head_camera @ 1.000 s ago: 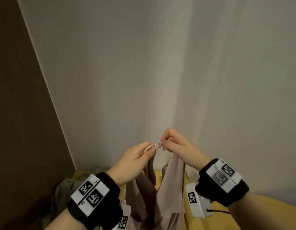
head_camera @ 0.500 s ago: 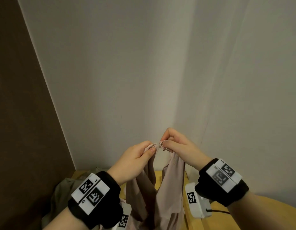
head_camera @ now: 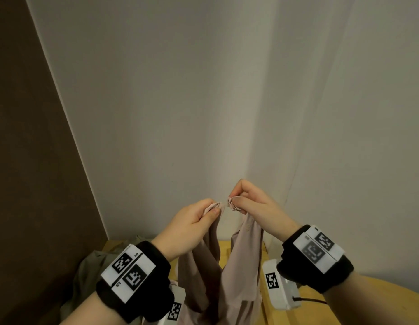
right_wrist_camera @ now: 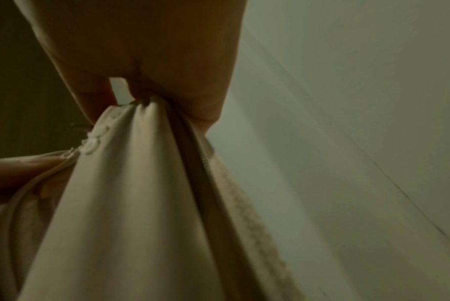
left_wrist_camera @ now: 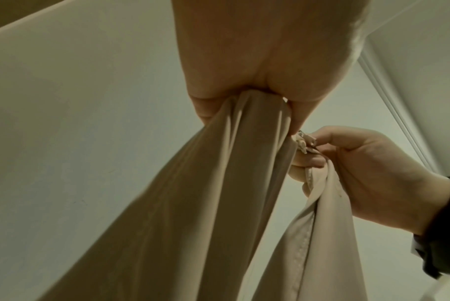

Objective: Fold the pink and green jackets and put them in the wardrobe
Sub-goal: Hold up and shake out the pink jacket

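Little has moved in the last second: the left hand [head_camera: 187, 227] and right hand [head_camera: 257, 207] still pinch the pink jacket [head_camera: 241, 266] by its top edges, fingertips nearly touching, cloth hanging between both wrists. The green jacket [head_camera: 86, 273] lies crumpled at near left on the wooden table [head_camera: 368, 308], beneath pale corner walls [head_camera: 203, 90].

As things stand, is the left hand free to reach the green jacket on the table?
Probably not yet. The left hand pinches one edge of the pink jacket, the right hand the other, holding it up. The green jacket lies close below the left wrist with nothing between, but the hand would have to let go first.
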`<move>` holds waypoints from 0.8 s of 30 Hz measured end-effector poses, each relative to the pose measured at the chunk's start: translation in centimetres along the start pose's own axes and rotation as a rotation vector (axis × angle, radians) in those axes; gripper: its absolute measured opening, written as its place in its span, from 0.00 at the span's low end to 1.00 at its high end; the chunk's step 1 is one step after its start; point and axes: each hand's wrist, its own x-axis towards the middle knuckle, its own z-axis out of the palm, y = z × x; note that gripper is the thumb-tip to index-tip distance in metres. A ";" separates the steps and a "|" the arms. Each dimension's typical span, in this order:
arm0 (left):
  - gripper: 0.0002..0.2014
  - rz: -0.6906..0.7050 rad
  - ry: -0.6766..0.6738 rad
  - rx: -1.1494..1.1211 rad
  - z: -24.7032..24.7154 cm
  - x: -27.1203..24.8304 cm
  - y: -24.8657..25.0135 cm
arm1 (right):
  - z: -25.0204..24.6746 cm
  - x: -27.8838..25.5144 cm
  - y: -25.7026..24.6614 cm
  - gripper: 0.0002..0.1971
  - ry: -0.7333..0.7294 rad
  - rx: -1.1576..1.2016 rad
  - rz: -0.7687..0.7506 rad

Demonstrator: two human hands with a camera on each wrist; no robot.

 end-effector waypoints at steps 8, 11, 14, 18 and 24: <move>0.13 -0.010 -0.015 -0.007 0.0 0.0 0.4 | -0.1 -0.1 0.2 0.08 -0.016 0.009 -0.002; 0.13 -0.007 -0.025 -0.007 0.0 -0.1 0.5 | 0.1 -0.2 0.3 0.02 -0.012 0.018 0.005; 0.13 -0.010 -0.024 -0.001 0.0 -0.2 0.5 | 0.0 -0.1 0.5 0.02 0.025 0.044 0.000; 0.13 -0.019 -0.026 -0.006 0.2 -0.2 0.3 | -0.2 -0.1 0.8 0.02 0.012 0.048 -0.012; 0.12 -0.015 -0.037 0.011 0.2 -0.2 0.0 | 0.0 -0.3 0.7 0.03 -0.001 0.019 -0.005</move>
